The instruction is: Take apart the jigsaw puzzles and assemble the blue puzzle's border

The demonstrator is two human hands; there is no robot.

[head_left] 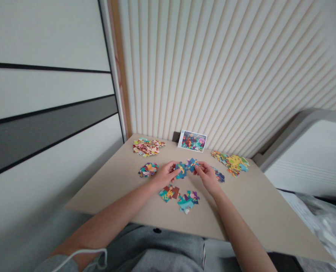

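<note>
Holding a teal-blue, yellow-marked cardboard jigsaw piece (181,171) in the left hand (166,175) and a darker blue one (191,164) in the right hand (207,174)

Nearest of all, grey cloth (156,245) covers the person's lap, and a thin white cord (85,251) crosses the left forearm. Beyond it spreads a smooth beige counter (258,207). Close to its front edge lie two small clusters of pieces: one brown, orange and teal (168,193), the other turquoise with purple (186,202).

Just past these, both hands work above the middle of the counter. The left fingers grasp the teal-blue piece, thumb on top; the right fingers pinch the darker blue piece. The two pieces sit edge to edge, though whether they interlock cannot be told. Left of the left hand lies a small multicoloured pile with purple and orange (148,169); a dark blue pile (219,175) shows partly behind the right hand.

Farther off, a loose heap of red, cream and yellow-green pieces (146,147) occupies the far left, and a yellow-and-orange heap (236,163) the far right. Between them, at the back, leans a white-bordered rectangular picture card (193,141) with a colourful printed scene. Behind everything rises a cream, vertically ribbed surface (168,71).
</note>
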